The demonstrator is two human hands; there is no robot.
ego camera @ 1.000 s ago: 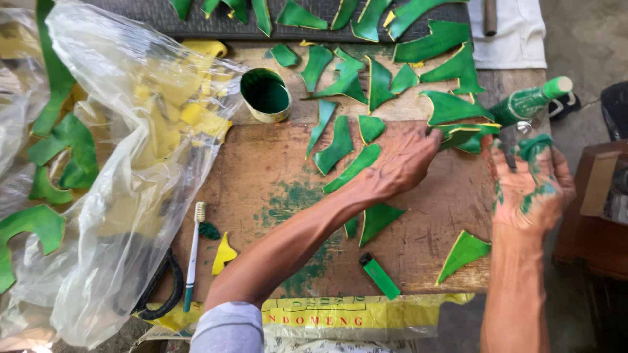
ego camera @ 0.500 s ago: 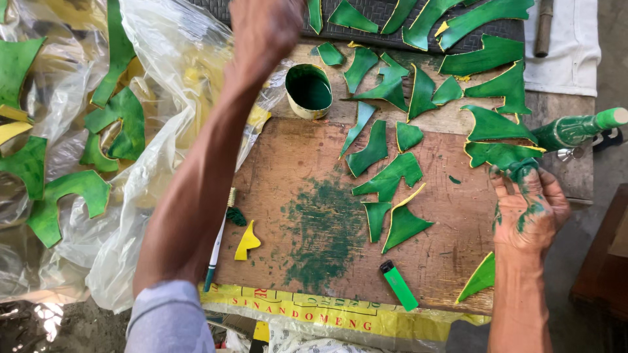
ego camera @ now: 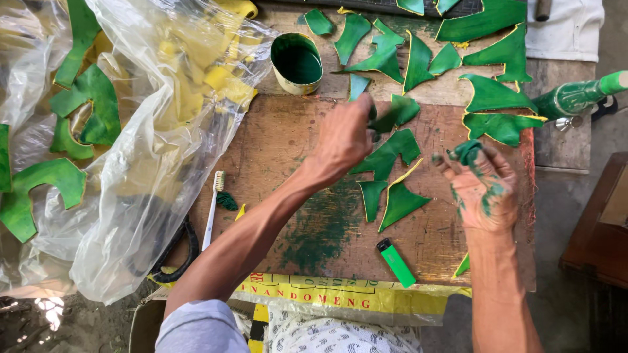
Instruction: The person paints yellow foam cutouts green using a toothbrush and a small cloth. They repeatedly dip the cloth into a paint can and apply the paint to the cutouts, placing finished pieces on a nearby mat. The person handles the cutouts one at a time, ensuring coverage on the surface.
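Several green-painted, yellow-edged cut pieces [ego camera: 386, 153] lie on a worn wooden board [ego camera: 275, 144]. My left hand [ego camera: 343, 137] reaches across the board, its blurred fingertips down on a dark green piece [ego camera: 399, 111] near the board's far edge; its grip is unclear. To the right, my right hand [ego camera: 484, 189], smeared with green paint, is raised with its fingers pinched on a small green-soaked wad [ego camera: 468, 150]. A tin of green paint [ego camera: 297, 62] stands just beyond the board.
A big clear plastic bag [ego camera: 163, 131] with yellow and green pieces fills the left. A toothbrush [ego camera: 212, 209] and a green lighter [ego camera: 397, 261] lie on the board. A green-stained bottle [ego camera: 575, 97] and a white cloth [ego camera: 566, 29] are at the right.
My left hand went from the far top edge back down onto the green pieces on the board. My right hand stayed at the right with the wad.
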